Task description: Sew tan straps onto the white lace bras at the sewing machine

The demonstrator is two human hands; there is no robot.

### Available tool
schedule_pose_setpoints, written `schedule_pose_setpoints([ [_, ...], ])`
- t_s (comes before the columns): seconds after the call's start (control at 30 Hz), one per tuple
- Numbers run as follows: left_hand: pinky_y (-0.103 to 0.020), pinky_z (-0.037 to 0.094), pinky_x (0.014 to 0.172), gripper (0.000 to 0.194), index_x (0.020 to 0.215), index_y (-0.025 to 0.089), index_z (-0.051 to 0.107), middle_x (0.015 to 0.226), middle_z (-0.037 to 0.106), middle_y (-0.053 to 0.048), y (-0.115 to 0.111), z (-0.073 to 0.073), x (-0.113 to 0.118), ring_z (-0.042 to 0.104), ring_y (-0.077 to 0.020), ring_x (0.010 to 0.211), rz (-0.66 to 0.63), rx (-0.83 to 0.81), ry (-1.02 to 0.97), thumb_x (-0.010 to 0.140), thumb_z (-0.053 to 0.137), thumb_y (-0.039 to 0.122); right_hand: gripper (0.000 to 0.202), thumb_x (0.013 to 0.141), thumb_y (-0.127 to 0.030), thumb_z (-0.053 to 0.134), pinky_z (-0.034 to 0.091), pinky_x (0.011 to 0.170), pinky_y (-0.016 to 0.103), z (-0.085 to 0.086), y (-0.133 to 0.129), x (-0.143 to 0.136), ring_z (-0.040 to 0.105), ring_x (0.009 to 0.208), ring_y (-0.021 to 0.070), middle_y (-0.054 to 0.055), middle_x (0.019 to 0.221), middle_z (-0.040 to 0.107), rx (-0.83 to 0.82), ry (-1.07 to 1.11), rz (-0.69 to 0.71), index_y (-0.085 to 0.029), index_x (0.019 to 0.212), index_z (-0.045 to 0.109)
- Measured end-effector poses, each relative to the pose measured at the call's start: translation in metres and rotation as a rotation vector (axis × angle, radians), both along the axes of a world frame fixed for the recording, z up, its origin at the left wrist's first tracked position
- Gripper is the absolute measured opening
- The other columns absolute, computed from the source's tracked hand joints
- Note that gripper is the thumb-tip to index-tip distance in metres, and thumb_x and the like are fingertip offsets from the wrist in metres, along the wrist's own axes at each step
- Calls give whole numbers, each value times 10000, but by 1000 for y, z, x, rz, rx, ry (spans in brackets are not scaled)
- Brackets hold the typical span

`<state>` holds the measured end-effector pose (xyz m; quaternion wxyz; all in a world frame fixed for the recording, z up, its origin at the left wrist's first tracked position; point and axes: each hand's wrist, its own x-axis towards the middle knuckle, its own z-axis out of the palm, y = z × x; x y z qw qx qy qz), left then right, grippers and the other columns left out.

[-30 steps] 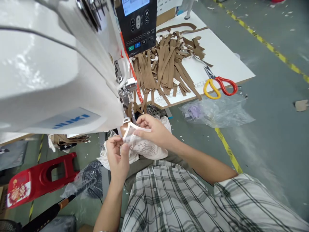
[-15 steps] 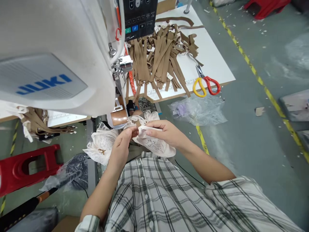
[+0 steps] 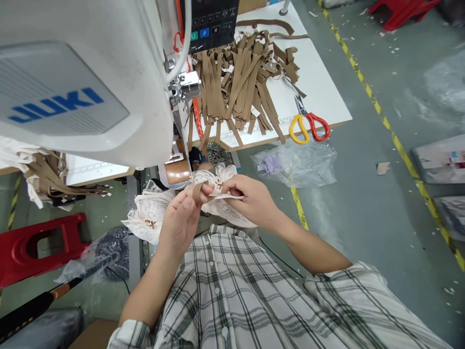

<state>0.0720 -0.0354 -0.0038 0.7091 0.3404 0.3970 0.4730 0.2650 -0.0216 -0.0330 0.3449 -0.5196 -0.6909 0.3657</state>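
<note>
My left hand is closed with its fingertips on a short brown strip, just in front of the sewing machine's arm. My right hand pinches a narrow white edge of a white lace garment, whose cloth hangs below my fingers. The two hands nearly meet, and the garment's edge runs between them. More white lace with small brown lettering lies left of my left hand; whether it is one piece with the rest I cannot tell. Behind my fingers is the machine's copper-coloured curved bed.
A heap of brown straps covers the white table. Scissors with yellow and red handles lie at its edge. More straps hang at left, above a red stool. A clear plastic bag is on the floor.
My left hand has turned more palm-up, and the brown strip now shows between its fingers. My right hand has tilted the white edge flatter. The view has shifted slightly.
</note>
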Motion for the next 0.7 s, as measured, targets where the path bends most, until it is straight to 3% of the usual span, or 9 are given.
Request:
schedule_pose_setpoints([
  [0.07,-429,456,1054,343,680,204,573,850,599,-46,-9,1,-5,614,-236,1081,26,75,6,929,591,440,158,794,-79,559,337,571,272,-6,-2,2,500,607,130,-10,652,576,312,-135,-78,-220,750,615],
  [0.13,-418,483,991,418,612,202,497,721,521,-28,-19,-2,-8,617,-220,969,69,161,72,959,543,430,205,810,-51,531,345,545,267,-11,-3,4,494,584,131,-11,618,555,521,-158,-117,-230,716,565],
  [0.27,-363,503,835,468,558,190,438,627,455,-18,-35,-10,-9,594,-210,855,111,289,179,966,529,401,204,865,-88,587,367,522,225,-15,-4,4,492,556,103,-27,614,545,729,-81,-133,-230,730,528],
  [0.7,-389,474,809,402,594,181,461,643,498,-28,-42,-16,-14,582,-227,853,75,438,202,973,510,308,230,919,-165,577,351,527,216,-16,-7,-1,490,549,89,-22,601,555,768,-87,-131,-212,697,544],
])
